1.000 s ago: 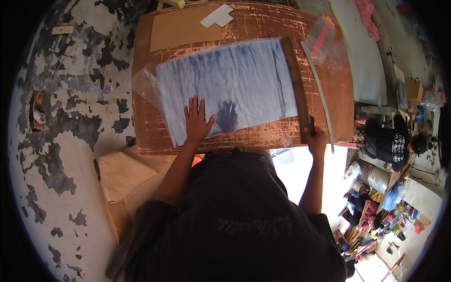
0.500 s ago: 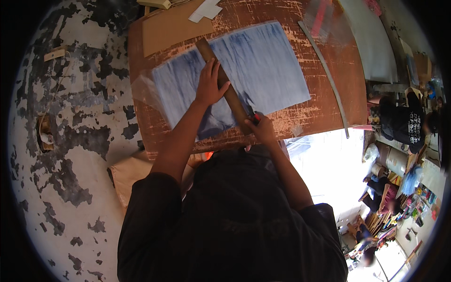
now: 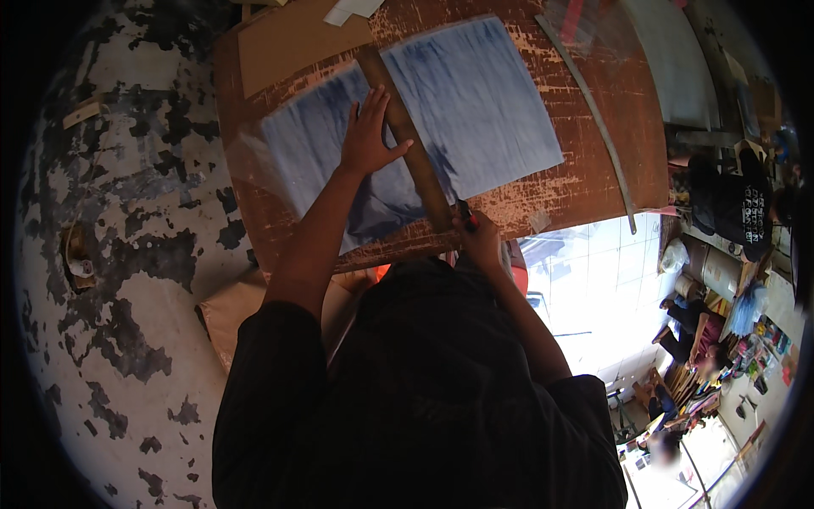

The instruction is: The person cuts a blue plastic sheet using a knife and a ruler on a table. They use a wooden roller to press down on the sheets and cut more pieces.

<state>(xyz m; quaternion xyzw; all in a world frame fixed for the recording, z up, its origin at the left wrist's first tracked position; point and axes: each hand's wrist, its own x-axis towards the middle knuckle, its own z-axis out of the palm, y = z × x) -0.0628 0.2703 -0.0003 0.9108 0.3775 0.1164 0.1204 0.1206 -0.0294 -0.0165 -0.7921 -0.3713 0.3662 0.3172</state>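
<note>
Patches of grey blotched the wall (image 3: 110, 365) on the left, and glare washed out much of the tiled floor (image 3: 585, 271) on the right. The brown table (image 3: 632, 127) was scored with pale scratches, which could catch or deflect a sharp tip. On it lay a blue-streaked sheet (image 3: 483, 102), askew and wrinkled along its near left part; that slack could let it creep or tear. Tan cardboard (image 3: 297, 42) lay just beyond its far left edge. Across the sheet slanted a brown bar (image 3: 423, 174), liable to pivot, since the left hand (image 3: 366, 140), spread flat with its thumb on it, seemed its main brace. By the bar's near end, the right hand (image 3: 481, 239) gripped a red-and-black tool (image 3: 468, 219), perhaps a cutter, its tip too small to make out; should it ride over the bar's edge, that thumb would be exposed.
</note>
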